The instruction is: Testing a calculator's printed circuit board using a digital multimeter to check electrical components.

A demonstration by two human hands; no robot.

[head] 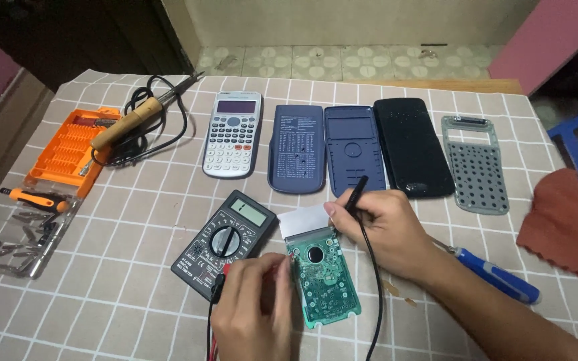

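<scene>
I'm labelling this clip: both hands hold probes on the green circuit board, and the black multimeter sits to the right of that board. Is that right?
Not quite. The head view shows the black multimeter lying to the left of the green circuit board, not the right. The rest holds: the left hand and right hand each hold a probe on the board.

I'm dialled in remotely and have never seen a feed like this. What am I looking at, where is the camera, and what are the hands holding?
There is one picture, from a camera on the person's head looking down at a checked tablecloth. No machine, just two bare hands. The right hand holds a black probe against the top of a green circuit board. The left hand holds a red probe at the board's left edge. Both leads run toward a black meter. Behind lie a whole calculator, calculator shell pieces, a grey keypad frame, a soldering iron, an orange bit case, a blue screwdriver and a red cloth.
</scene>
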